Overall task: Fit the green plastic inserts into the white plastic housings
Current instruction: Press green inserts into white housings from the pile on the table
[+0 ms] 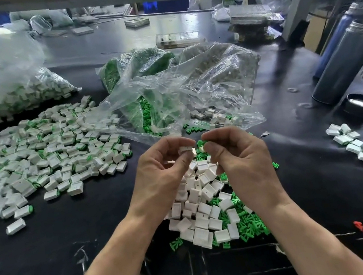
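Black worktop (97, 242), heaps of parts, both hands up over the middle pile.
Left hand (162, 171) curls its fingers (181, 161) round a white housing (186, 149); right hand (239, 159) has fingers (211, 149) bunched tight beside it, contents hidden; loose green inserts (250, 224) and housings lie below.

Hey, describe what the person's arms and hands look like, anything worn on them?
Both forearms are bare right down to the bottom edge of the picture, with no sleeves showing. The left hand and the right hand wear no gloves, and no watch, ring, wristband or other marking shows on either wrist or on the visible fingers.
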### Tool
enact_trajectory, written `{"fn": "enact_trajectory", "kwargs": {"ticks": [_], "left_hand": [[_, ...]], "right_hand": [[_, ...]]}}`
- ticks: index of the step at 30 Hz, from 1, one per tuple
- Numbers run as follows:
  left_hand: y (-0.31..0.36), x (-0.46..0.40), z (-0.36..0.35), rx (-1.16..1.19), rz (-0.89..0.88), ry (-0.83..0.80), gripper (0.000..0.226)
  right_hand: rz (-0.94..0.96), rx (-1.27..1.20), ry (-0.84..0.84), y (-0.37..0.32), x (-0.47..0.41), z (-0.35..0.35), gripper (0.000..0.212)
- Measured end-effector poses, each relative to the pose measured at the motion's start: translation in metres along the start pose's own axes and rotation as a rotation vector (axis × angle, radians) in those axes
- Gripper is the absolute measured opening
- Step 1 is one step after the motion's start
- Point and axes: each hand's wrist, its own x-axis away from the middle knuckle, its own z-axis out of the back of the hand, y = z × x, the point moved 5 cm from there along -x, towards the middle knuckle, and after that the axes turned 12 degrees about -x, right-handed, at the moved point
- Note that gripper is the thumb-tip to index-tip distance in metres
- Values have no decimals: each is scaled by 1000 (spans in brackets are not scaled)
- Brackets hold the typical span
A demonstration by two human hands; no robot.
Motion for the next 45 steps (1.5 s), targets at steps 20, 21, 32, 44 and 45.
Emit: {"fn": "enact_trajectory", "kwargs": {"ticks": [20,21,32,44,45], "left_hand": [[6,4,-3,-191,-41,-7,16],[6,4,-3,-184,-41,-4,16],[2,4,2,-197,-12,41,10],[3,6,-1,-197,-32,23,10],[3,6,-1,-185,-29,21,9]], "right_hand": [[55,59,-30,1,1,-4,24],[59,64,-28,0,1,-3,24],[62,186,-65,1,0,-3,19],[-49,87,-45,7,-1,-1,23],[-50,85,-42,8,0,-2,23]]}}
